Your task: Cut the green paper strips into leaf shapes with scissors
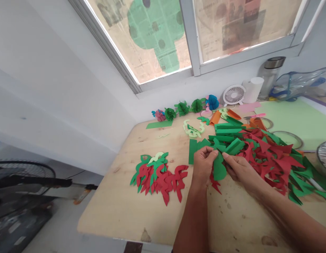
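With bare forearms [195,214] nearest, pinches a green paper piece [219,170] just over the surface [115,211], between the thumb and bent fingers of the left hand [202,164], and curls the right hand [238,167] nearly closed at its edge, grip unclear. Has red and green cutouts [160,179] piled to the left, a larger paper heap [272,156] to the right, and a white fan [234,95] beyond.

We see the green paper piece [219,169] only partly, the left hand [204,162] covering its top, while the black fan [33,181] runs off the left edge and newspaper [211,37] at upper right carries print too blurred to read.
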Demonstrator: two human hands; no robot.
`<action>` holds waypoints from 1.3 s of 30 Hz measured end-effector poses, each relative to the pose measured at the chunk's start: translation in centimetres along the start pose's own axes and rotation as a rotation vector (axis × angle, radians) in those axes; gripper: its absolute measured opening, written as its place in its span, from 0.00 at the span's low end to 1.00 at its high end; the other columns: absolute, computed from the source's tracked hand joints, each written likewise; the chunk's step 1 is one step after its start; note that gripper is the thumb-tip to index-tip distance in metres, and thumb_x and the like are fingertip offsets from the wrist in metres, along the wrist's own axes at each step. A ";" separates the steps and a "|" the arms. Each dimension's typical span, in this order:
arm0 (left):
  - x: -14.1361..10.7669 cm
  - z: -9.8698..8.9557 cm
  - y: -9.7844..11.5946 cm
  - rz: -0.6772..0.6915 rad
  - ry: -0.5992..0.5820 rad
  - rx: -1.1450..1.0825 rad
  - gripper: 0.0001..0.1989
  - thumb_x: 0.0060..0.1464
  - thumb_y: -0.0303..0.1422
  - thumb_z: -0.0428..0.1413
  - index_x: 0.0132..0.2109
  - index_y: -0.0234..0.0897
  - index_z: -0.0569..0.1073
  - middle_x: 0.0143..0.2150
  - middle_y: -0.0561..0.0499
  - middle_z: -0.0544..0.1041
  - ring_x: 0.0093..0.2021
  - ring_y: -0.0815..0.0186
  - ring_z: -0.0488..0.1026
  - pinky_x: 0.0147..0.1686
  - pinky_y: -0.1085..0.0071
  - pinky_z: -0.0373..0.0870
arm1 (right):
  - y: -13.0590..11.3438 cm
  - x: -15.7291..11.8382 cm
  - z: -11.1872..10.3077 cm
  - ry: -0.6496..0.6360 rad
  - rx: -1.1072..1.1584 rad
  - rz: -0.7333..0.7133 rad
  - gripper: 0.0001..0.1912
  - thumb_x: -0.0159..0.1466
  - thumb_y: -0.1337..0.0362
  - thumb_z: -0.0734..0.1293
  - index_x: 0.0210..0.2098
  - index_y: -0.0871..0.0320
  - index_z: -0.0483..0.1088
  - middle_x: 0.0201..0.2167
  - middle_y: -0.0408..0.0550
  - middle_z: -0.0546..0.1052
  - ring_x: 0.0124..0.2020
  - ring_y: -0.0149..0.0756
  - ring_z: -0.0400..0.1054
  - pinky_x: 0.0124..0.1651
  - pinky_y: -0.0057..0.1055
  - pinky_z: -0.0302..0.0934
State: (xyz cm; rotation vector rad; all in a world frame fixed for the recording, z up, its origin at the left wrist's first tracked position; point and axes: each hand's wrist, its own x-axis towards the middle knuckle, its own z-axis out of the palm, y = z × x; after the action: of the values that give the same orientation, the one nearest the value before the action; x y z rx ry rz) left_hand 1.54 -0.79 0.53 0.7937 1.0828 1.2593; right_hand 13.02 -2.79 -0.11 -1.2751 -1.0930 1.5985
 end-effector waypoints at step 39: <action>-0.3 0.2 0.2 -0.009 -0.047 0.091 0.09 0.39 0.34 0.58 0.23 0.34 0.66 0.17 0.58 0.62 0.17 0.77 0.56 0.18 0.78 0.52 | 0.0 -0.1 0.0 0.015 0.040 0.002 0.26 0.56 0.44 0.61 0.15 0.55 0.47 0.10 0.32 0.47 0.13 0.21 0.37 0.17 0.26 0.31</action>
State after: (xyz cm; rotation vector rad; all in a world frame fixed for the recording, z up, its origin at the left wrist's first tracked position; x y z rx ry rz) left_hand 1.65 -1.04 0.83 0.8820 1.1102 1.1846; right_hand 13.04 -2.88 -0.11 -1.2602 -1.0454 1.6023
